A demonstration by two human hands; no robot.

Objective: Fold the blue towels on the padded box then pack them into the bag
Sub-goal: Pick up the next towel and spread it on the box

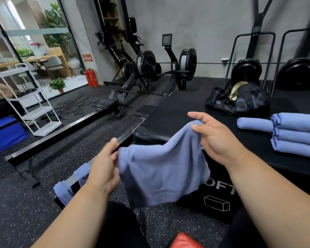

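Nearest the camera, the person's two bare forearms reach forward over a dark speckled floor (pixel 34 194). Between them hangs a blue towel (pixel 161 169), unfolded and sagging in the middle, held up in the air in front of the padded box (pixel 177 115) rather than lying on it. The left hand (pixel 104 169) pinches the towel's left upper edge, its fingers curled in against the thumb with the cloth caught between them. The right hand (pixel 217 138) grips the opposite upper corner, which is bunched between the thumb and the curled fingers; the thumb sticks out above the cloth. More blue cloth (pixel 68 187) trails low behind the left wrist, draped over a metal rail (pixel 73 181); whether it belongs to the same towel cannot be told.

Just beyond the hands stands the padded box, black, with white lettering and a drawn block outline on its near face. On its top, to the right, sits a stack of folded towels (pixel 297 135), with one more folded towel (pixel 254 124) lying just beside the stack on its left. Farther back on the same surface rests the bag (pixel 238 101), dark and slumped, with a pale strap showing at its top.

Beyond these, rowing machines (pixel 150 68) stand along a grey wall, two red fire extinguishers (pixel 90 76) sit near a glass partition, and a white shelf cart (pixel 30 102) stands at left.
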